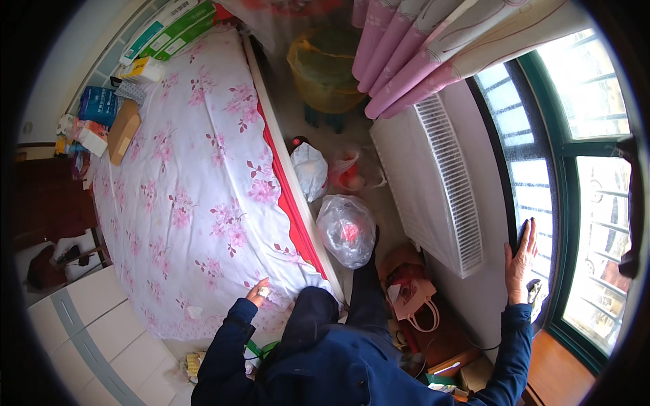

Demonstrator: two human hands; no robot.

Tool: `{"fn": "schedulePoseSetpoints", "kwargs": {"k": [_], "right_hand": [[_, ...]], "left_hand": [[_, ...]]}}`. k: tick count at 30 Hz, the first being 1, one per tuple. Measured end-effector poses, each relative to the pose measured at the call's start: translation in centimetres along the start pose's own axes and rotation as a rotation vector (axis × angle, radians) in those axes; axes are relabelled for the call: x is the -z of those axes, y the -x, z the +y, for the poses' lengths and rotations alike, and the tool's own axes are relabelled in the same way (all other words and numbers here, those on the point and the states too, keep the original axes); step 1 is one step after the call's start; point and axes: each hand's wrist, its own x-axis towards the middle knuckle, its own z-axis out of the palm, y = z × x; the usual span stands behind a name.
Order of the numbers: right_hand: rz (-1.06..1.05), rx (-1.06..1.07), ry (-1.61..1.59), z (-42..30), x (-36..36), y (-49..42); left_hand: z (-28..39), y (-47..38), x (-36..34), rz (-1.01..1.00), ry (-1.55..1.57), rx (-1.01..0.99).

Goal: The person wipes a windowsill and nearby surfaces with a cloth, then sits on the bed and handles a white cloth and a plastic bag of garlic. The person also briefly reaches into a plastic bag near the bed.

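Observation:
My left hand (258, 293) is over the near part of the bed, its fingers around a small whitish thing (264, 292), perhaps crumpled paper. Beneath it spreads a white bed sheet with pink flowers (203, 203). On the right, my right hand (521, 264) lies flat with straight fingers on the dark edge of the glossy windowsill (530, 190). A crumpled patterned cloth (536, 297) lies beside its wrist. The green-framed window (563, 147) stands just beyond that hand.
A white radiator (431, 188) stands below the sill. Clear (347, 231) and white plastic bags (309, 171) rest on the floor by the bed. A pink handbag (415, 303) is near my legs. Tissue packs (175, 38) and a cardboard box (124, 133) lie on the bed's far side. Pink curtains (406, 56) hang ahead.

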Motion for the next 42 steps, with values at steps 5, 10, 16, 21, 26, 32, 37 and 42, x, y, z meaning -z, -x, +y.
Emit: {"fn": "schedulePoseSetpoints", "kwargs": {"k": [5,10,16,21,26,32,37,42], "right_hand": [[0.010,-0.015,0.033,-0.2,0.1,-0.1],[0.017,-0.006,0.047,0.2,0.1,0.1],[0.065,0.059,0.051,0.5,0.2,0.2],[0.079,0.085,0.044,0.7,-0.1,0.3],[0.076,0.061,0.004,1.0,-0.2,0.7],[0.094,0.099,0.008,1.4,-0.3,0.9],[0.131,0.133,-0.009,1.6,-0.2,1.0],[0.162,0.158,-0.013,1.6,0.0,1.2]], "left_hand": [[-0.7,-0.3,0.3,-0.037,-0.094,-0.015],[-0.1,1.2,0.6,-0.021,-0.018,-0.019],[-2.5,3.9,-0.3,0.043,0.069,-0.107],[-8.0,4.3,-2.0,0.087,0.145,-0.148],[-12.9,7.9,-4.7,0.169,0.180,-0.203],[-16.8,16.0,-9.3,0.258,0.247,-0.084],[-21.2,21.8,-12.9,0.362,0.088,0.020],[-23.9,26.3,-16.4,0.425,0.292,-0.064]]}}
